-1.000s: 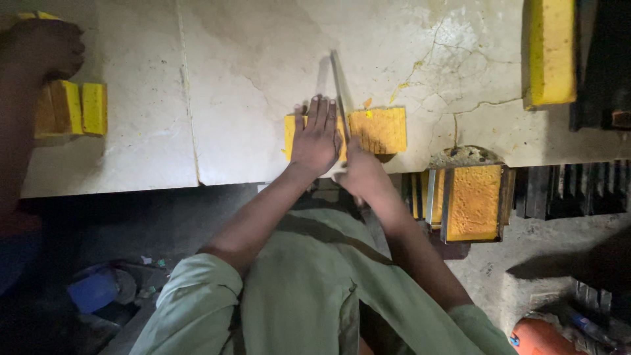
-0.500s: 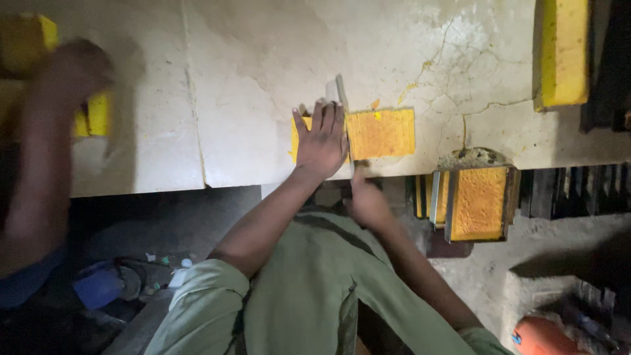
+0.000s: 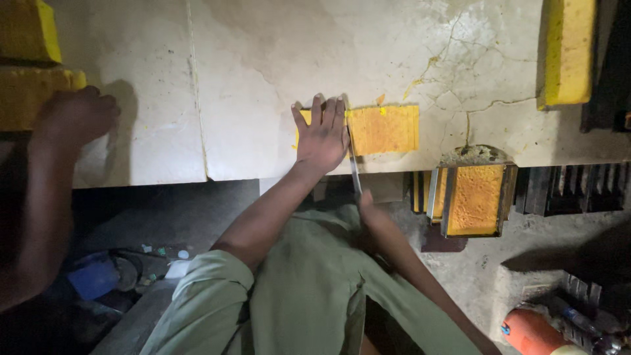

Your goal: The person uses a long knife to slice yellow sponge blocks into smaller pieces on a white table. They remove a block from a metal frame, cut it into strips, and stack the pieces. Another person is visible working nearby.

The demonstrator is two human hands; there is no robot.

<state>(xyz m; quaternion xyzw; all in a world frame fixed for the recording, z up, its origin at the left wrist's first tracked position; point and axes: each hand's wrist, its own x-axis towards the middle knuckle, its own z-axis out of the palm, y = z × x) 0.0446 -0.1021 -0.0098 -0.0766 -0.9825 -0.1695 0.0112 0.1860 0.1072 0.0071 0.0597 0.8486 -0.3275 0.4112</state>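
My left hand, fingers spread, presses the yellow slab; the blade lies just right of it, my right hand gripping its handle end (grip partly hidden).

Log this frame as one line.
left hand flat on yellow slab | right hand holds blade, cutting slab at table edge | another person's hand on far yellow blocks
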